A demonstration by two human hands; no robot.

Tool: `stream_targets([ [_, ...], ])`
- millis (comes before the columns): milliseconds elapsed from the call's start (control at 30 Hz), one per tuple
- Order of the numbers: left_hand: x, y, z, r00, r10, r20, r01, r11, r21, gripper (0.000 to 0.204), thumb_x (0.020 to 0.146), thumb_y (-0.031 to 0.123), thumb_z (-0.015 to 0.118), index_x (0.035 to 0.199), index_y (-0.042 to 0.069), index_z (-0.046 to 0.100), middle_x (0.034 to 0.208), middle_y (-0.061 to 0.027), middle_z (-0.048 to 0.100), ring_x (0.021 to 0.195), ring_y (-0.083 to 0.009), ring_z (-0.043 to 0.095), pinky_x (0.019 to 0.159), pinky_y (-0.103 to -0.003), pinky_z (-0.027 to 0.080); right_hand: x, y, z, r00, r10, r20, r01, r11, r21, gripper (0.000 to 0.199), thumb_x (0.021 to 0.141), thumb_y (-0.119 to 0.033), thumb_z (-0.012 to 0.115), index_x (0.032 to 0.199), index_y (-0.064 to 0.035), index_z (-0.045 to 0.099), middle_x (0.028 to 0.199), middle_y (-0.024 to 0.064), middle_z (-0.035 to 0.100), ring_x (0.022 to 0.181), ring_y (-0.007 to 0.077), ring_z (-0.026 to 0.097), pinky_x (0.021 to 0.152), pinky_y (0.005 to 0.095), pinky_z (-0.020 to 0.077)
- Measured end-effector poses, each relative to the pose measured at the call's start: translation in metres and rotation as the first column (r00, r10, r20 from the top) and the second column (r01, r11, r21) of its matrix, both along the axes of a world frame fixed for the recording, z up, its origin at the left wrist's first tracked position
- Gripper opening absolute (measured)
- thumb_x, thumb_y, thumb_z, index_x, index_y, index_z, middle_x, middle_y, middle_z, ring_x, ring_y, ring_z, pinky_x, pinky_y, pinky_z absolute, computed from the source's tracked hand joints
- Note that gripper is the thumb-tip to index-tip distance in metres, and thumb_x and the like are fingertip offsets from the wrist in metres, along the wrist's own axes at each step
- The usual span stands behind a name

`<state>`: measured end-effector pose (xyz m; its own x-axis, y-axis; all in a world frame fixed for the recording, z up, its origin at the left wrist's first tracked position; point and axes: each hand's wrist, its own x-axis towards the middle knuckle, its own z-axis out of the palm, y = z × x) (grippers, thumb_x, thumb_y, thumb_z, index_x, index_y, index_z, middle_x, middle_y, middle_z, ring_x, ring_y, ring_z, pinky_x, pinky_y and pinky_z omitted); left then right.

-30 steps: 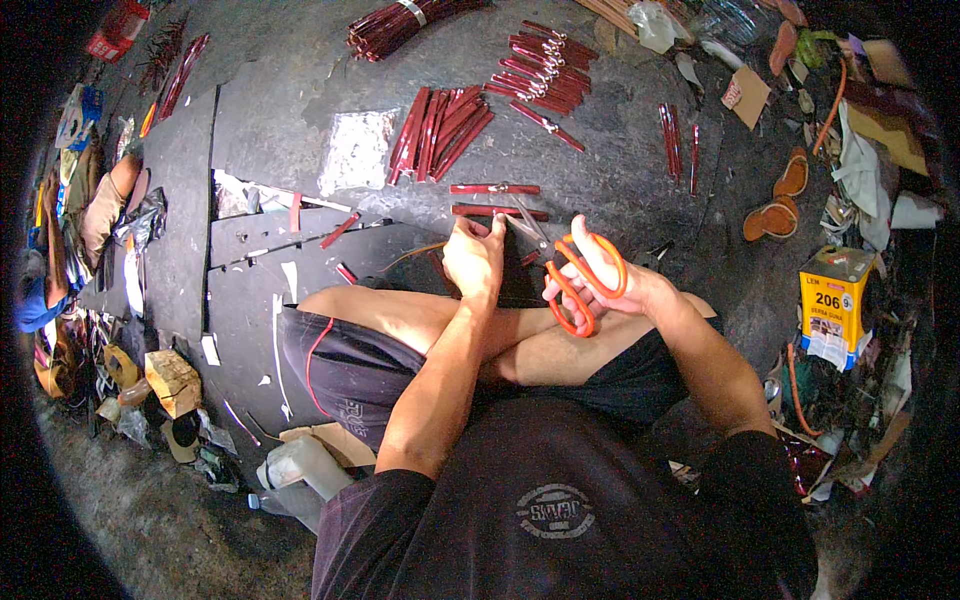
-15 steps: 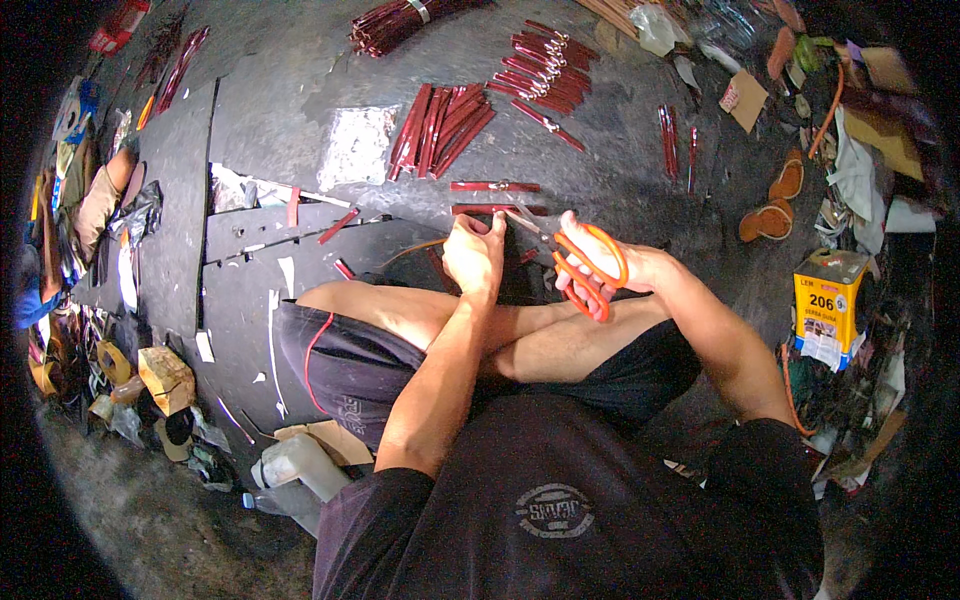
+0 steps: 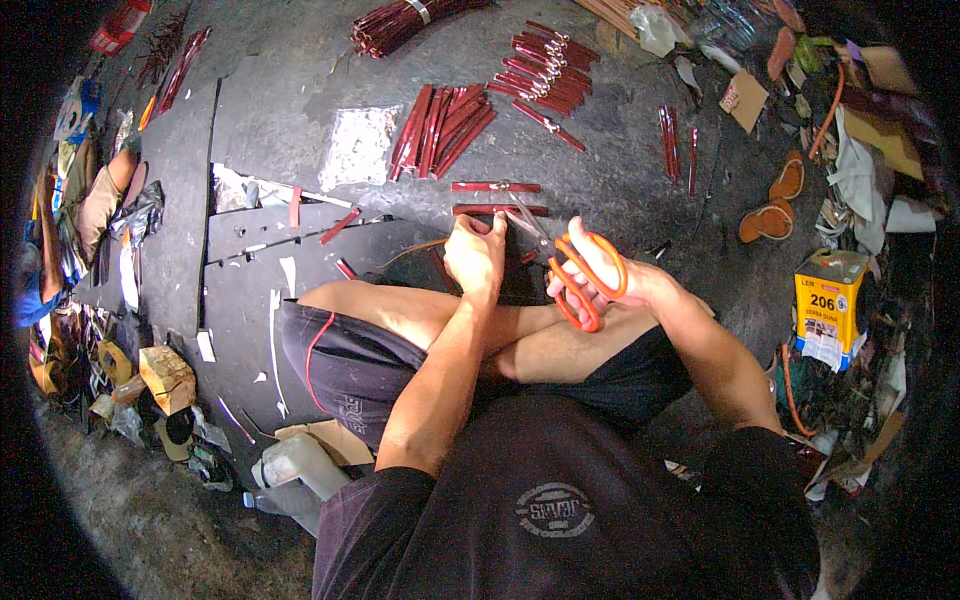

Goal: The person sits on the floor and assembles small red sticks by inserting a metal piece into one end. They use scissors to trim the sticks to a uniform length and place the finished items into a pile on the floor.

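My left hand is closed, its thumb and forefinger pinching a dark red strip that lies crosswise in front of me. In my right hand I hold a pair of scissors with orange handles, fingers in the loops. Their blades point up and left, with the tips at the strip, just right of my left fingertips. I cannot tell whether the blades touch it. Just beyond lies another red strip with a small metal ring or buckle at its middle.
Farther off are a pile of red strips, a row of strips with metal rings and a tied bundle. A clear plastic sheet lies left of the pile. At right stand a yellow can and sandals; clutter lines both sides.
My right hand has shifted slightly, and the scissors have turned so that their blades point more steeply away from me. The left hand has stayed almost still on the strip.
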<state>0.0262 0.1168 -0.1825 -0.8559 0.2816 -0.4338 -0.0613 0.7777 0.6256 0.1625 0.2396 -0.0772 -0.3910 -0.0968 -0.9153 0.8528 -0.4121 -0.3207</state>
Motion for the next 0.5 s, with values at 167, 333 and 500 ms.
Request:
stream_targets([
  [167,0.001,0.001,0.002,1.000,0.009,-0.012,-0.009,1.000,0.001,0.039,0.077,0.043,0.077,0.078,0.007,0.062,0.075,-0.0165,0.068,0.073,-0.0356,0.067,0.073,-0.043,0.051,-0.002,0.001,-0.005,1.000,0.006,0.016,-0.006,1.000,-0.002,0.104,0.080,-0.088,0.015,0.096,0.0014,0.065,0.063,0.0063,0.056,0.048,0.0226,0.059,0.049,0.0340,0.0512],
  [333,0.001,0.000,-0.002,1.000,0.006,-0.020,-0.006,1.000,0.000,0.039,0.077,0.043,0.077,0.078,0.007,0.062,0.075,-0.0166,0.068,0.073,-0.0361,0.066,0.073,-0.043,0.051,0.000,0.005,-0.007,0.999,0.045,0.006,-0.045,0.999,0.002,0.108,0.078,-0.090,0.013,0.098,0.0016,0.066,0.067,0.0065,0.058,0.053,0.0230,0.060,0.055,0.0348,0.0527],
  [500,0.000,0.001,-0.002,0.999,0.001,-0.040,-0.001,1.000,0.008,0.039,0.077,0.043,0.077,0.078,0.007,0.062,0.076,-0.0170,0.068,0.074,-0.0366,0.066,0.072,-0.044,0.051,-0.015,0.015,0.001,0.990,0.087,0.110,-0.083,0.996,-0.045,0.115,0.072,-0.094,0.010,0.098,0.0038,0.065,0.069,0.0071,0.058,0.056,0.0230,0.061,0.059,0.0348,0.0535],
])
